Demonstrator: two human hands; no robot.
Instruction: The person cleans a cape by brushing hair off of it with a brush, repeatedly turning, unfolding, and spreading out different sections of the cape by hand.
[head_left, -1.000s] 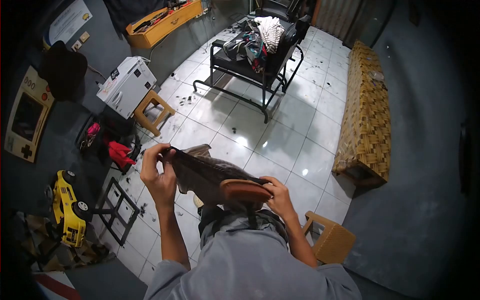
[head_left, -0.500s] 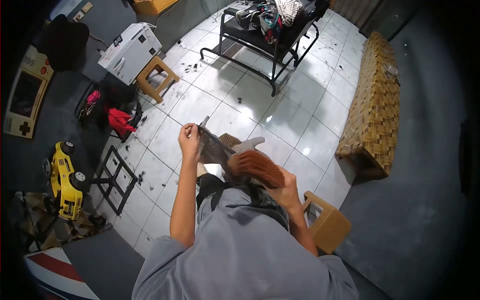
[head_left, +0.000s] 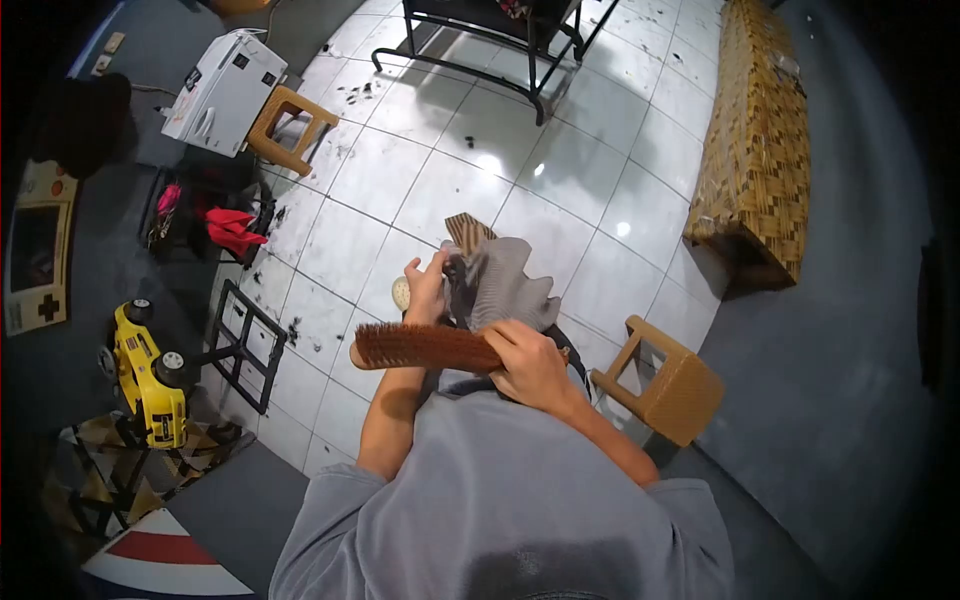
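Note:
My right hand (head_left: 535, 368) is wrapped round the handle of a long brush (head_left: 428, 348). Its reddish-brown bristles face up and away from me, and it lies across my left forearm, pointing left. Beyond it, my left hand (head_left: 428, 290) is closed at the edge of a dark cloth (head_left: 460, 292); part of the fingers is hidden. A rumpled grey ribbed cloth (head_left: 510, 285) spreads just right of that hand. Whether the two cloths are one piece I cannot tell. Past them a brown striped piece (head_left: 468, 232) shows low, near the floor.
A brown stool (head_left: 680, 395) stands close on my right, a woven bench (head_left: 755, 150) beyond it. On the left are a yellow toy car (head_left: 148, 375), a black metal frame (head_left: 245, 345) and a second stool (head_left: 290, 130). Dark tufts (head_left: 360, 93) lie scattered on white tiles.
The brush has swung left and toward me, off the cloth and over my left forearm. My left hand has moved right and nearer, and the cloth has bunched up. The view has tilted down.

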